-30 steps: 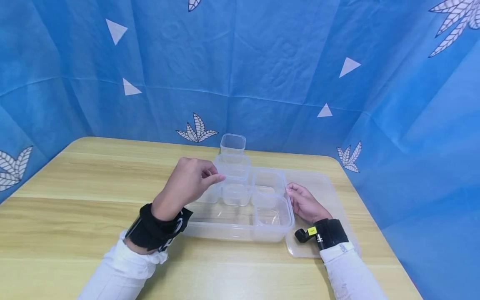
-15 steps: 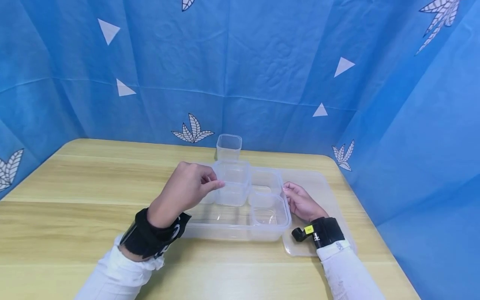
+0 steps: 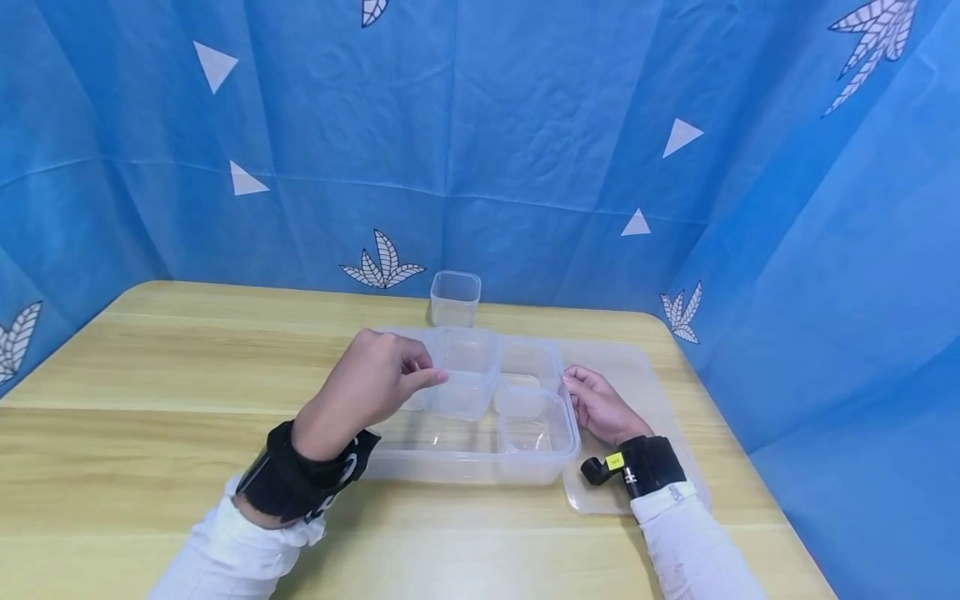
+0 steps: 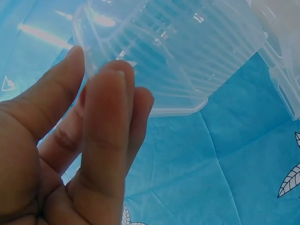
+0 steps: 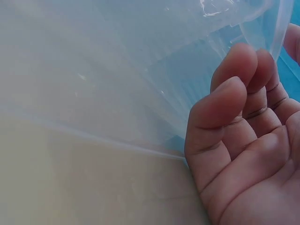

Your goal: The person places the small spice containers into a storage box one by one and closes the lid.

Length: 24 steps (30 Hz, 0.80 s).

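Observation:
The left hand (image 3: 378, 377) pinches the rim of a small clear container (image 3: 468, 354) over the middle of a large clear box (image 3: 457, 467). In the left wrist view, its thumb and fingers (image 4: 105, 131) meet at the edge of the clear container (image 4: 173, 56). At the box's right wall, the right hand (image 3: 603, 407) holds the rim with thumb and fingertips; the right wrist view shows its curled fingers (image 5: 243, 103) beside the clear wall. Two small containers stand in the box's right end, one in front (image 3: 536, 421), one behind (image 3: 528, 360). Another is partly hidden behind the left hand.
A small clear container (image 3: 455, 298) stands behind the box near the table's back edge. A flat clear lid (image 3: 637, 367) lies on the wooden table (image 3: 187, 400), partly under the right hand. Blue patterned cloth (image 3: 525, 125) hangs behind and at both sides.
The left hand has lowered the small container into the box's back middle, away from the one standing behind. The right hand keeps its place at the box's wall. The head view has shifted slightly.

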{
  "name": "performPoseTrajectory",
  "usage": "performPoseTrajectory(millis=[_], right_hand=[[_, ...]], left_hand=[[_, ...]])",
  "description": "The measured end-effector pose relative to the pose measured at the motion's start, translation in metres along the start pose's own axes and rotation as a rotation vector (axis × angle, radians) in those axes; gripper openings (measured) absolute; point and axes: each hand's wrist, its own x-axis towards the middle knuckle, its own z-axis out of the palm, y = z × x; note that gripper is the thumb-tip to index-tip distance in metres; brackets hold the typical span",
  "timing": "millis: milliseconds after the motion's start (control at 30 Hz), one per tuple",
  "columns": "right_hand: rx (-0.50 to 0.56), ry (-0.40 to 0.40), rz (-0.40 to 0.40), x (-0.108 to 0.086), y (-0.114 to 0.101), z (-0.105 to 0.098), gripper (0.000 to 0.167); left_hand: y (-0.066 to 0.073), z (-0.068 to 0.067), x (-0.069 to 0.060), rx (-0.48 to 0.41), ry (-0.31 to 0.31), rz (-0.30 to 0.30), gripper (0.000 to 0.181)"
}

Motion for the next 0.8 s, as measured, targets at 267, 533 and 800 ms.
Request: performPoseTrajectory(millis=[267,533,800], right_hand=[[-0.002,0.017,-0.008,0.0014,0.0019,-0.0008,0.015],[-0.010,0.028,0.001,0.0009,0.0007,0.0004,0.016],[-0.008,0.019,-0.002,0.0010,0.0026,-0.0001,0.015]], left_hand=[[0.0021,-0.0011,-0.0009,-0.005,-0.024,0.007,0.020],[0.0033,-0.0008,-0.0029,-0.004,-0.024,0.028,0.022],[0.0038,0.0012,-0.0049,-0.006,-0.032,0.026,0.021]])
